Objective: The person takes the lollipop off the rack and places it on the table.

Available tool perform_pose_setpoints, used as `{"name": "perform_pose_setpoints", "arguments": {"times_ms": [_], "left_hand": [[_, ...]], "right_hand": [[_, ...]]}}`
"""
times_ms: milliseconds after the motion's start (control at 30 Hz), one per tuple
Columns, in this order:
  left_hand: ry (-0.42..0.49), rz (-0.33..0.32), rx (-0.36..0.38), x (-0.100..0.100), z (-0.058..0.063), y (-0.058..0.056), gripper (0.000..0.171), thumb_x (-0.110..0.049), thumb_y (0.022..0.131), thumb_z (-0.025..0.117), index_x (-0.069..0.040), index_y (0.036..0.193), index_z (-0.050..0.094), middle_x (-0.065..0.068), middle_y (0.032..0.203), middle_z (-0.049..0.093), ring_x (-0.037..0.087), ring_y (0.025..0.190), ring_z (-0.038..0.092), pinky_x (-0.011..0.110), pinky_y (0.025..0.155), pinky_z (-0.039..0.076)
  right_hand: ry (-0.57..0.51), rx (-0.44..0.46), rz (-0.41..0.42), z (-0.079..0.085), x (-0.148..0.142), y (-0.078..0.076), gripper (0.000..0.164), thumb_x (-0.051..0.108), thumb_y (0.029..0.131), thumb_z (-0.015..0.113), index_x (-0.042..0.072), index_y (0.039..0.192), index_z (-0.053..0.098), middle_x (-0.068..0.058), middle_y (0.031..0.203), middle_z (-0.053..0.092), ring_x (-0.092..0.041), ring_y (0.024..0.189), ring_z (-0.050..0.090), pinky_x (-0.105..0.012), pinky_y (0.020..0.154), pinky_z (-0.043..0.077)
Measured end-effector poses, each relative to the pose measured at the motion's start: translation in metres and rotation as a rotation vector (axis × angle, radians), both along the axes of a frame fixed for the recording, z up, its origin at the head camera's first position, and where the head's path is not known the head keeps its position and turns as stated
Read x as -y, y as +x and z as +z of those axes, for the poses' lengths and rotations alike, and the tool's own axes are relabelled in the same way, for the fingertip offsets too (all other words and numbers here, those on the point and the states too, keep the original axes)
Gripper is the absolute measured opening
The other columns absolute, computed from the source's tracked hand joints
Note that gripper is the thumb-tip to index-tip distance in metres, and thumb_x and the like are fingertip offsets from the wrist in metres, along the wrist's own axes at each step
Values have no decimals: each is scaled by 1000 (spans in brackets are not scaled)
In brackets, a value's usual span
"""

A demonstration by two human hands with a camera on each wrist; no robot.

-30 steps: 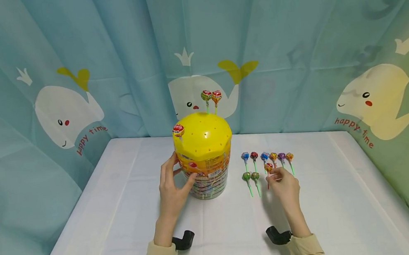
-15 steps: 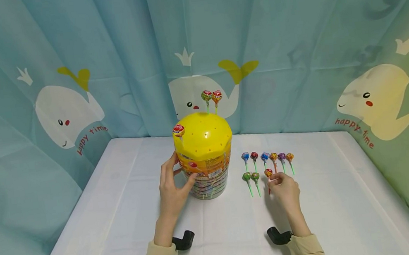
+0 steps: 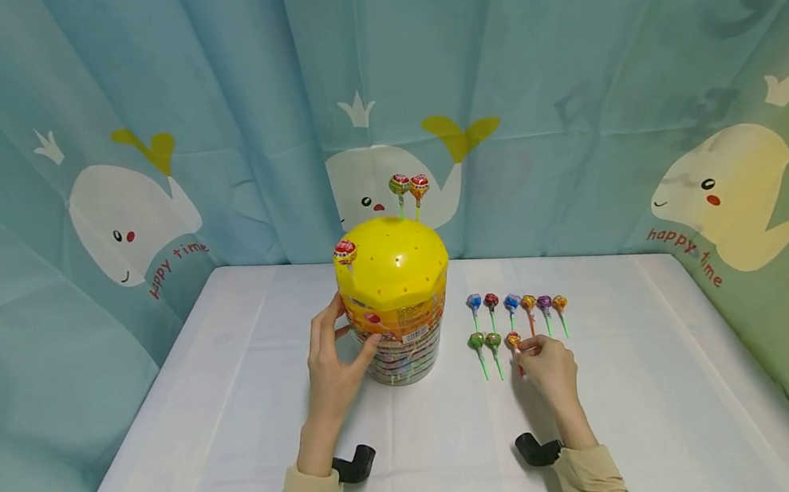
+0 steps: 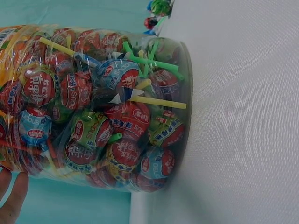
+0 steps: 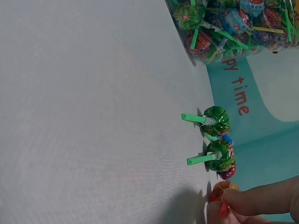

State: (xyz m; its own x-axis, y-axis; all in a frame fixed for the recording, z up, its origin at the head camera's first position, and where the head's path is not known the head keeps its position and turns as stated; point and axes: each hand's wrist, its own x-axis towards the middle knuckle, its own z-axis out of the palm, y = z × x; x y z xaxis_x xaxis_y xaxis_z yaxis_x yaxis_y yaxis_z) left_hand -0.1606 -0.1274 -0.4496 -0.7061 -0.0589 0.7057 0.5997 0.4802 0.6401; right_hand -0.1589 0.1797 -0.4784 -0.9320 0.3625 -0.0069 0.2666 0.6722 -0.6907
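A clear plastic jar (image 3: 407, 361) full of wrapped lollipops stands upright on the white table, topped by a yellow domed lid (image 3: 396, 258) with small holes. My left hand (image 3: 332, 373) grips the jar's left side, thumb in front and fingers round the side. Two lollipops (image 3: 409, 187) stick up from the lid's back and another lollipop (image 3: 345, 253) from its left edge. Between thumb and fingers, my right hand (image 3: 551, 366) pinches an orange-and-red lollipop (image 3: 514, 339) by its red stick, low over the table. It lines up beside two green lollipops (image 3: 485, 341); the right wrist view shows its wrapper (image 5: 219, 189).
Behind the front lollipops lies a row of several more, among them a blue lollipop (image 3: 473, 302) and a purple lollipop (image 3: 544, 303). A light-blue curtain (image 3: 253, 132) printed with whales hangs behind the white table (image 3: 240, 422). Black wrist mounts (image 3: 537, 450) sit near both sleeves.
My right hand has brought the orange-and-red lollipop down towards me and slightly left, from in front of the back row to beside the green ones. The left hand stays on the jar.
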Motion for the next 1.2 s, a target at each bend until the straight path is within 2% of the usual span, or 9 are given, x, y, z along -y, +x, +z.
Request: {"name": "perform_pose_setpoints", "arguments": {"times_ms": [267,600,800,1033,1200], "left_hand": [[0,-17,-12,0,2,1,85,-8,73,82,-6,146,38,16,130,50,25,120,52,45,84,58],[2,-22,-13,-1,2,1,85,-8,74,80,-7,147,37,15,130,49,24,121,52,44,85,58],[0,-19,-11,-1,2,1,84,-8,75,80,-7,147,37,15,130,49,24,121,52,44,85,58],[-4,0,5,0,2,2,86,-7,73,82,-7,147,37,15,130,49,23,121,52,44,86,57],[-3,2,8,0,1,2,88,-6,71,83,-6,146,37,16,130,49,24,121,52,44,86,57]], "right_hand": [[-8,21,5,-1,0,-1,19,12,78,70,-2,90,69,-14,72,69,-17,54,56,-25,51,35],[64,45,55,-3,-1,2,19,16,78,69,0,89,67,-15,76,70,-21,57,58,-28,47,37],[79,53,56,-2,-2,4,21,17,78,70,0,90,66,-17,79,71,-21,58,60,-29,48,39],[74,51,33,5,-1,5,24,19,81,68,-1,95,66,-16,78,69,-23,59,59,-28,47,37],[61,13,19,15,3,3,26,21,84,66,0,100,67,-15,79,69,-23,60,60,-27,48,38]]}}
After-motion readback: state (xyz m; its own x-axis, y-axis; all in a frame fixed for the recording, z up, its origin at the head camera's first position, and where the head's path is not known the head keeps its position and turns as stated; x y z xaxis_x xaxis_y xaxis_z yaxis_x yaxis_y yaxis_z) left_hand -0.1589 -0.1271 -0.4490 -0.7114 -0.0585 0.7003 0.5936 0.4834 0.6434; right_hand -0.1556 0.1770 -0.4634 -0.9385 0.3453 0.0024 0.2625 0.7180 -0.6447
